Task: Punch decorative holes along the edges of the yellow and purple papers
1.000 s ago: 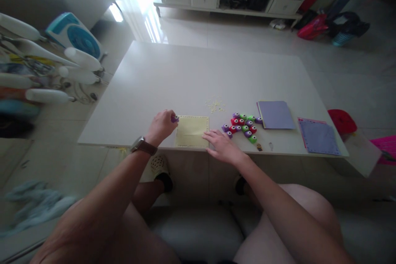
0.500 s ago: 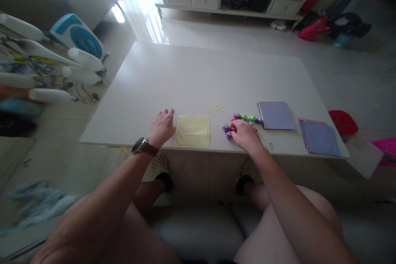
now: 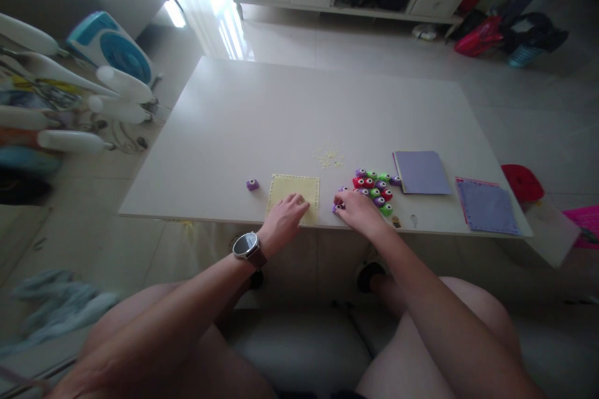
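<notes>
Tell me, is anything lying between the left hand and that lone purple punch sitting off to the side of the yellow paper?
Nothing visible. The left hand rests on the yellow paper, and only bare table separates it from the lone purple punch.

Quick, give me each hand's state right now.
Left hand: open, resting flat on the yellow paper, holding nothing.
Right hand: fingers curled on a small purple punch; firm grip cannot be told.

Matt yellow paper sheet (image 3: 294,192), smooth white table (image 3: 281,118)
</notes>
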`<state>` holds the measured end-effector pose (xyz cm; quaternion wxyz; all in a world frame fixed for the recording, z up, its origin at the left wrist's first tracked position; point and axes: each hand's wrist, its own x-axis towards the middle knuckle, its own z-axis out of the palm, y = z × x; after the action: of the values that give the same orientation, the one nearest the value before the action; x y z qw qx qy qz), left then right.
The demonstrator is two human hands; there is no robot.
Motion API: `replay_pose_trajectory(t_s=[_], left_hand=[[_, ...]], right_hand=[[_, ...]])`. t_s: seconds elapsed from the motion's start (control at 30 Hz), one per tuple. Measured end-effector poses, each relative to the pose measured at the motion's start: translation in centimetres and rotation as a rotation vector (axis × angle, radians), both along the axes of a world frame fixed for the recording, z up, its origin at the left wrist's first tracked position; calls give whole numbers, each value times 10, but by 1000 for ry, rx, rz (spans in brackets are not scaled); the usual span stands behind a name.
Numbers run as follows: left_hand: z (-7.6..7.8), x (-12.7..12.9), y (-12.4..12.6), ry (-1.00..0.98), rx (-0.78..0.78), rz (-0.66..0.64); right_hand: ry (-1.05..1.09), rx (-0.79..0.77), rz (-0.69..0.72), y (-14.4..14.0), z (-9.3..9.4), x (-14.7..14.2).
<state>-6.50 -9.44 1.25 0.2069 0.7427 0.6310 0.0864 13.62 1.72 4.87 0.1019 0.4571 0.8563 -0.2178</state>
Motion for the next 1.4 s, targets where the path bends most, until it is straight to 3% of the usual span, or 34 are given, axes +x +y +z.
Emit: replay_pose_trajectory(t_s=[0.17,0.37,1.4], left_hand=[[5,-1,2,-117,-30,20],[-4,0,7,-256,-10,76],[-6,4,10,-289,-22,70]], right_hand=[[7,3,10,-1,0,-1],[63,-28,1,-3,-3,-1],[170,-51,43,-7,-14,-7]])
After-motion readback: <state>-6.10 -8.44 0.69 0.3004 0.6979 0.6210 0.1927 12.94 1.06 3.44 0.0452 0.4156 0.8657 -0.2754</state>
